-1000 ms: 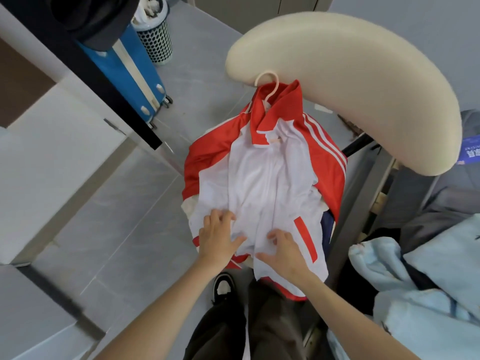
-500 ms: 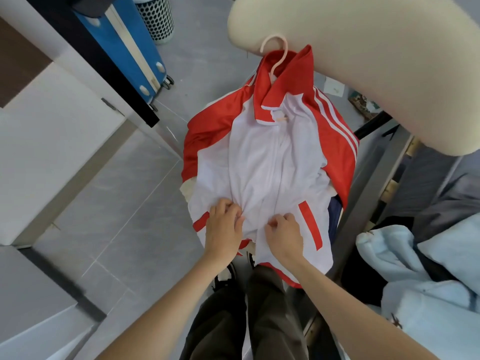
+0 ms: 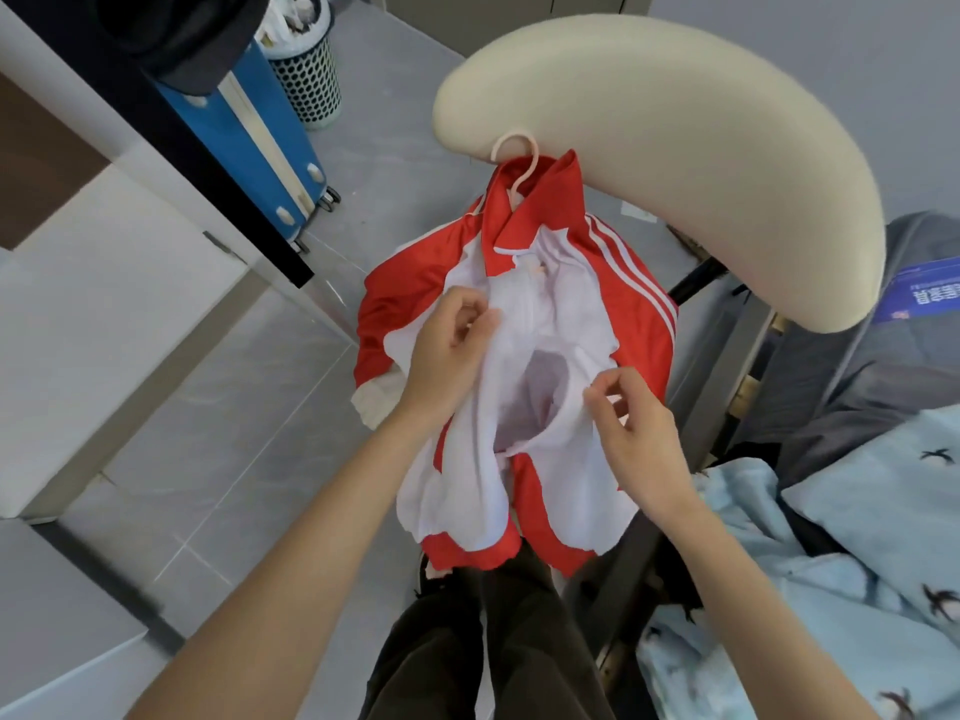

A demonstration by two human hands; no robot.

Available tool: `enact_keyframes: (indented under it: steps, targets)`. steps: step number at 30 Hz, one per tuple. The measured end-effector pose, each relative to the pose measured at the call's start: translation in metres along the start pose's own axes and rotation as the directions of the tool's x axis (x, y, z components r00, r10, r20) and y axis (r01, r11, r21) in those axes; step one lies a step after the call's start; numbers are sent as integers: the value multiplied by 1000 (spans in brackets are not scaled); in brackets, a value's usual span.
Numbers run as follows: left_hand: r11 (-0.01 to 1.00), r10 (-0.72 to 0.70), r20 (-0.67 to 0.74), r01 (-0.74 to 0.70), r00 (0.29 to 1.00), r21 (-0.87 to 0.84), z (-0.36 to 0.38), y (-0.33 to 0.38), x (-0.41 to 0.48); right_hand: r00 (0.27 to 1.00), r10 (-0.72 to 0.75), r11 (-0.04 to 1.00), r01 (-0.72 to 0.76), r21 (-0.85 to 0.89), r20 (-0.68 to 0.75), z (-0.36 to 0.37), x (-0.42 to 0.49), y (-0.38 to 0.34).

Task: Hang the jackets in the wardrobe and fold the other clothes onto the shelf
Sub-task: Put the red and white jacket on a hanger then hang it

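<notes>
The red and white jacket [image 3: 631, 304] hangs in front of you at the middle of the view, on a pale hanger [image 3: 521, 168] whose hook shows at twelve o'clock of the collar. The hook sits right at the lower edge of a curved cream pad [image 3: 675, 148]. It may be caught on the pad, but from this angle you cannot tell.

Your left grip [image 3: 447, 345] is at nine o'clock of the jacket's front, with thumb and fingers pinched on the white panel there. Your right grip [image 3: 636, 433] is at four o'clock of it, fingers curled and pinching the edge of the other white panel. Between the two, the front stands apart in a rounded gap that shows the pale inside. Below that gap the panels meet again, and the red hem hangs down at six o'clock over your dark trousers [image 3: 467, 657].

A blue suitcase [image 3: 249, 127] stands at ten o'clock on the grey tiled floor [image 3: 208, 407], with a mesh bin [image 3: 306, 70] just beyond it at eleven. At four o'clock lies light blue bedding [image 3: 831, 563] with small dark birds on it. A grey cloth [image 3: 857, 356] lies at three o'clock, partly under the pad's end.
</notes>
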State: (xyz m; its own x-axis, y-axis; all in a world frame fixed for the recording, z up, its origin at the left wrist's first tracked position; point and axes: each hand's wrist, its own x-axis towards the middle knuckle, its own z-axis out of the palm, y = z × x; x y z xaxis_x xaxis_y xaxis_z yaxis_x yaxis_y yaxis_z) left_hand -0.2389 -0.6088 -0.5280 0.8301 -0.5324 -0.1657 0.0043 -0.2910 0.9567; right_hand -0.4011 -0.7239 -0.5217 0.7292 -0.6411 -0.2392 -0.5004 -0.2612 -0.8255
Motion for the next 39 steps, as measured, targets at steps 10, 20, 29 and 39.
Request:
enact_keyframes:
  steps: [10, 20, 29, 39]
  targets:
    - [957, -222, 81, 201, 972, 211, 16, -65, 4, 985, 30, 989, -54, -135, -171, 48, 32, 30]
    - [901, -280, -107, 300, 954, 314, 38, -69, -25, 988, -24, 1000, 26, 11, -149, 60, 27, 24]
    - [979, -183, 45, 186, 982, -77, -23, -38, -15, 989, 124, 984, -111, 141, -86, 60, 21, 19]
    - [951, -278, 22, 272, 960, 149, -19, -65, 37, 998, -54, 992, 53, -115, -10, 85, 17, 33]
